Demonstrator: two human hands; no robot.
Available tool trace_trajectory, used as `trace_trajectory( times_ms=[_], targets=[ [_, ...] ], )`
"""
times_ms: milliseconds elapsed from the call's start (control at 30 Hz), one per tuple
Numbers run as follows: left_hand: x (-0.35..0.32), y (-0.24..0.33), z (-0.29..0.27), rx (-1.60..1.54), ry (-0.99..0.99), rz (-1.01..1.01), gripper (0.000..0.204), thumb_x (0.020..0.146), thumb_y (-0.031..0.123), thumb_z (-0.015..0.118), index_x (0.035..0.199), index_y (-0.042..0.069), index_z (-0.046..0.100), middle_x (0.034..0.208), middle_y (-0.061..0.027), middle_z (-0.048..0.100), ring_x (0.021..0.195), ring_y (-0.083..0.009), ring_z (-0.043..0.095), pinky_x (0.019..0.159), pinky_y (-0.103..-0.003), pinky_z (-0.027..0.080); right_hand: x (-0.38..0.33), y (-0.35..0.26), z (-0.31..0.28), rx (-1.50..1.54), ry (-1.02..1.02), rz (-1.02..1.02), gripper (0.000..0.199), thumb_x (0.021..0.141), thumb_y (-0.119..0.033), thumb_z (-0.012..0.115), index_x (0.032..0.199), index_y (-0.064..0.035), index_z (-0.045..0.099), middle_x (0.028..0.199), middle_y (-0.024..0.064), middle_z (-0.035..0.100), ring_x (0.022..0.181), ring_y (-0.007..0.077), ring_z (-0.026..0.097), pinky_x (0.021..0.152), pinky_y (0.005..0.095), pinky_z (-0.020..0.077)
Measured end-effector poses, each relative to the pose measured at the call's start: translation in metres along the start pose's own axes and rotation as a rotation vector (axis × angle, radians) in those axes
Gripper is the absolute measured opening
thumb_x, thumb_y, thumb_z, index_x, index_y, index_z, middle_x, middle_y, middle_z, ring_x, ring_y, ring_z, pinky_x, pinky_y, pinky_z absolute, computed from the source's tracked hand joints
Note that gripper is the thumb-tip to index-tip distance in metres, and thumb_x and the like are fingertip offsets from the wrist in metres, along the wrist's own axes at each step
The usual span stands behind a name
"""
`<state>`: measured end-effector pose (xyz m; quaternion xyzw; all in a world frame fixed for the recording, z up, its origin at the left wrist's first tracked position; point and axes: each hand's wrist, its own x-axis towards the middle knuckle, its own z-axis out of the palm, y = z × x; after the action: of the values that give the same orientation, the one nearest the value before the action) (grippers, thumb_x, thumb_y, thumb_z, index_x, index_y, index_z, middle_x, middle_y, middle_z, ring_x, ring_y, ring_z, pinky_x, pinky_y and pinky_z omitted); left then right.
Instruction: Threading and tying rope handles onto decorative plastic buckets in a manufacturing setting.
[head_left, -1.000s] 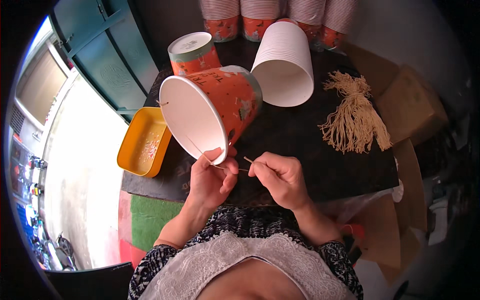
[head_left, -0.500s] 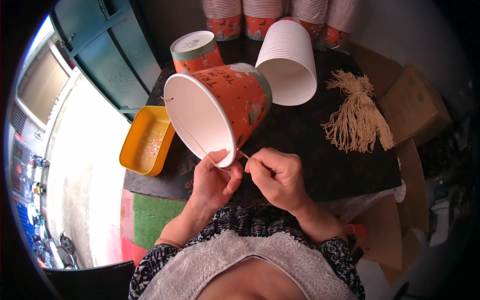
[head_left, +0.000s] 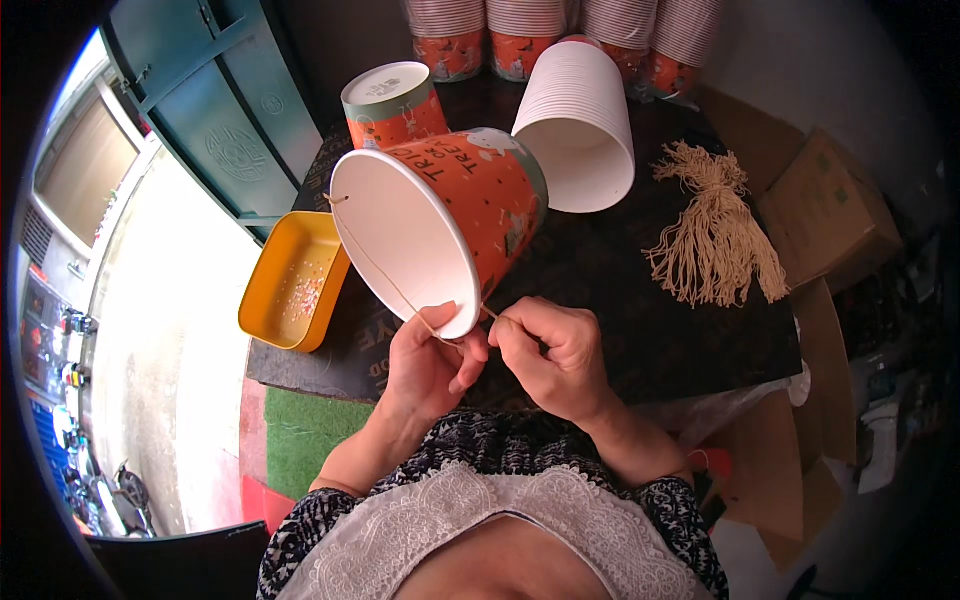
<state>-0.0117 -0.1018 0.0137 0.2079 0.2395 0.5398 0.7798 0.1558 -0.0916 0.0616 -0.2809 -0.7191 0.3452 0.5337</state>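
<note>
An orange paper bucket [head_left: 468, 205] with a white inside lies tilted over the black table, its mouth facing left and toward me. My left hand [head_left: 430, 362] pinches the near edge of its rim, thumb inside the mouth. A thin beige cord [head_left: 385, 275] runs from a knotted end at the rim's far left across the opening to my left fingers. Just right of the rim, my right hand [head_left: 553, 355] is closed on a short length of cord that comes from the bucket's outer side. Whether this is the same cord's other end cannot be seen.
A yellow tray [head_left: 257, 300] with small bits stands at left, an upturned orange bucket [head_left: 395, 105] behind. Nested white buckets [head_left: 580, 125] lie farther back; a bundle of beige cords [head_left: 720, 225] lies right. Wrapped bucket stacks [head_left: 525, 40] line the back. Cardboard boxes [head_left: 830, 200] stand at right.
The bucket has turned and shifted very slightly to the right. Both hands keep nearly the same places and grips.
</note>
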Motion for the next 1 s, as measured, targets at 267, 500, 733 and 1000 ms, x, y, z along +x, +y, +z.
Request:
trace_trajectory(
  times_ms=[267, 500, 733, 1000],
  targets=[
    [-0.002, 0.000, 0.010, 0.044, 0.067, 0.009, 0.037, 0.091, 0.029, 0.043, 0.092, -0.004, 0.060, 0.066, -0.0158, 0.064, 0.040, -0.0206, 0.052, 0.032, -0.025, 0.033, 0.001, 0.005, 0.002, 0.031, -0.006, 0.018, 0.012, 0.084, 0.002, 0.056, 0.072, 0.0012, 0.059, 0.061, 0.0036, 0.057, 0.051, 0.0071, 0.048, 0.047, 0.0259, 0.0370],
    [-0.003, 0.007, 0.017, 0.317, 0.223, 0.204, 0.030, 0.092, 0.023, 0.046, 0.100, -0.003, 0.058, 0.066, -0.0147, 0.064, 0.042, -0.0186, 0.054, 0.032, -0.025, 0.033, 0.012, 0.010, -0.005, -0.060, -0.090, 0.084, 0.018, 0.087, -0.011, 0.058, 0.073, 0.0001, 0.059, 0.063, 0.0128, 0.060, 0.055, 0.0199, 0.060, 0.051, 0.0349, 0.0446],
    [0.010, 0.020, 0.016, 0.466, 0.233, 0.190, 0.028, 0.093, 0.026, 0.051, 0.099, -0.001, 0.058, 0.069, -0.0146, 0.065, 0.043, -0.0169, 0.056, 0.034, -0.023, 0.038, 0.028, 0.061, 0.001, -0.044, 0.070, 0.234, 0.034, 0.088, -0.014, 0.058, 0.062, 0.0074, 0.053, 0.047, 0.0130, 0.048, 0.049, 0.0060, 0.046, 0.043, 0.0328, 0.0349],
    [0.011, 0.018, 0.009, 0.747, 0.089, -0.057, 0.023, 0.091, 0.023, 0.061, 0.084, 0.001, 0.061, 0.074, -0.0103, 0.067, 0.047, -0.0112, 0.056, 0.037, -0.021, 0.038, 0.037, 0.108, 0.003, 0.090, 0.074, 0.447, 0.034, 0.088, -0.017, 0.056, 0.064, 0.0078, 0.057, 0.047, 0.0067, 0.048, 0.048, 0.0076, 0.045, 0.045, 0.0334, 0.0361]
  ],
)
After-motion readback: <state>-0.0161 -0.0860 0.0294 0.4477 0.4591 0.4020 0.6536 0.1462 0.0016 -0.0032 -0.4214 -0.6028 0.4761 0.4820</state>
